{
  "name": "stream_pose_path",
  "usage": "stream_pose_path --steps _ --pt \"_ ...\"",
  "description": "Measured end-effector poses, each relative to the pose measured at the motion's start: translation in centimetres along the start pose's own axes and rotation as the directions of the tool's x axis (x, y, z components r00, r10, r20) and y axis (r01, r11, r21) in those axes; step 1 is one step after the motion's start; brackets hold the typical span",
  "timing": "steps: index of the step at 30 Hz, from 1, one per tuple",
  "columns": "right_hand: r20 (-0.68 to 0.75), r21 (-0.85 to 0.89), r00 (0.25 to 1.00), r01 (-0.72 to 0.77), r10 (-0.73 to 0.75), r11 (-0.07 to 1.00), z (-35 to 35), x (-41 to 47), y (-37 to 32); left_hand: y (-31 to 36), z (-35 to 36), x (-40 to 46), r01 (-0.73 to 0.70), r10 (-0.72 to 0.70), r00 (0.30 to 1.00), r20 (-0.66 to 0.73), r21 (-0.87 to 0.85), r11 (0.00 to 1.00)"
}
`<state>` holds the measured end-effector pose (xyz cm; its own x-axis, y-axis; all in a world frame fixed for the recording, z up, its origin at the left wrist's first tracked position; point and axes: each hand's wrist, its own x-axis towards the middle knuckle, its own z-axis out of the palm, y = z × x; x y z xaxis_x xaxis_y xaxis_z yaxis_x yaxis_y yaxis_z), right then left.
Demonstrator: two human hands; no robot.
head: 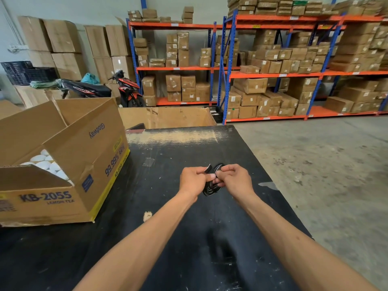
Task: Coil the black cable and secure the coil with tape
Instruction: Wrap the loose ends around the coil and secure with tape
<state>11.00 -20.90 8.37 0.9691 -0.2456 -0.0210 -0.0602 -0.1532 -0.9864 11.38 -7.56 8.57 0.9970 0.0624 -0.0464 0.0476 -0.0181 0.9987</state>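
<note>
Above the black table (189,238) I hold a small coil of black cable (210,191) between both hands. My left hand (193,180) pinches the coil's left side, and a short strip of black tape (207,168) sticks up from its fingers. My right hand (235,178) grips the coil's right side with thumb and fingers closed on the loops. The lower part of the coil hangs out below the hands; its middle is hidden by fingers.
A large open cardboard box (84,164) with white round items inside stands on the table's left. Another open box (168,117) sits beyond the far edge. A clear tape scrap (148,162) lies on the table. Shelving with cartons and a motorbike stand behind; concrete floor lies right.
</note>
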Motion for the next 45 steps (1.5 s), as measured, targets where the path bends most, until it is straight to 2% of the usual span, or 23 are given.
stream_pose_path --steps 2,5,8,10,12,15,17,20,23,27,29,30,31,32,33,34,35,36,39,45 --pt "-0.025 0.027 0.999 -0.030 0.031 0.999 0.0 -0.1 0.1 -0.4 0.0 0.0 -0.067 0.073 0.997 -0.036 0.142 0.988" --pt "0.002 0.045 0.999 -0.051 0.051 0.998 0.0 0.1 0.0 -0.6 0.1 -0.3 -0.193 0.206 0.979 -0.001 0.347 0.918" --pt "0.086 0.029 0.995 -0.050 0.047 0.998 -0.4 0.3 -0.4 -1.1 0.2 -0.4 -0.281 0.288 0.955 0.070 0.526 0.803" --pt "0.166 0.081 0.983 -0.086 0.072 0.993 -0.7 0.5 -0.9 -1.6 0.1 -0.3 -0.336 0.318 0.936 0.148 0.636 0.694" --pt "0.239 0.121 0.965 -0.142 0.110 0.982 -1.0 0.7 -1.4 -1.8 -0.2 -0.3 -0.376 0.317 0.922 0.223 0.715 0.590" --pt "0.295 0.111 0.949 -0.151 0.112 0.982 -1.2 0.7 -1.8 -2.1 -0.6 -0.5 -0.436 0.341 0.894 0.290 0.739 0.514" --pt "0.284 0.103 0.952 -0.144 0.109 0.984 -1.2 0.6 -1.4 -2.2 -0.6 -0.5 -0.450 0.325 0.890 0.320 0.733 0.510" --pt "0.224 0.130 0.965 -0.170 0.138 0.977 -1.3 0.6 -0.9 -1.7 -0.8 -0.5 -0.445 0.280 0.893 0.353 0.601 0.664" --pt "0.173 0.177 0.967 -0.215 0.185 0.960 -1.7 1.0 -1.0 -1.5 -1.4 -0.4 -0.495 0.288 0.863 0.415 0.585 0.642" --pt "0.146 0.323 0.971 -0.228 0.189 0.919 -2.5 1.7 -1.1 -1.0 -1.9 -0.8 -0.387 0.272 0.910 0.312 0.409 0.826" --pt "0.172 0.391 0.975 -0.201 0.143 0.898 -3.4 2.0 -0.7 -0.8 -1.8 -0.6 -0.338 0.299 0.937 0.179 0.259 0.905" --pt "0.197 0.426 0.973 -0.194 0.118 0.884 -4.0 2.0 -0.4 -0.7 -1.8 -0.5 -0.246 0.232 0.968 0.098 0.172 0.954" --pt "0.233 0.447 0.968 -0.187 0.088 0.875 -4.6 2.0 0.0 -0.5 -1.9 -0.2 -0.079 0.075 0.995 0.061 0.060 0.995" --pt "0.276 0.442 0.960 -0.175 0.052 0.880 -5.2 1.9 0.3 -0.5 -2.0 0.2 0.149 -0.143 0.984 0.104 -0.054 0.987" --pt "0.320 0.407 0.947 -0.159 0.022 0.900 -5.8 1.7 0.6 -0.4 -1.9 0.4 0.361 -0.323 0.920 0.220 -0.159 0.919" --pt "0.356 0.344 0.934 -0.141 0.010 0.928 -6.4 1.4 1.0 -0.6 -1.7 0.5 0.500 -0.413 0.846 0.337 -0.234 0.834" --pt "0.378 0.265 0.926 -0.130 0.022 0.955 -6.9 1.3 1.4 -0.8 -1.4 0.5 0.555 -0.427 0.809 0.403 -0.288 0.780" --pt "0.382 0.176 0.923 -0.125 0.049 0.977 -7.4 1.2 2.0 -1.1 -0.7 0.6 0.535 -0.405 0.827 0.391 -0.324 0.780" --pt "0.343 -0.027 0.926 -0.160 0.159 0.987 -8.8 1.2 3.9 -2.0 1.2 0.7 0.392 -0.321 0.912 0.255 -0.314 0.865" --pt "0.307 0.026 0.911 -0.298 0.276 0.954 -10.5 1.3 6.1 -4.0 4.1 0.8 0.407 -0.364 0.910 0.199 -0.258 0.876"
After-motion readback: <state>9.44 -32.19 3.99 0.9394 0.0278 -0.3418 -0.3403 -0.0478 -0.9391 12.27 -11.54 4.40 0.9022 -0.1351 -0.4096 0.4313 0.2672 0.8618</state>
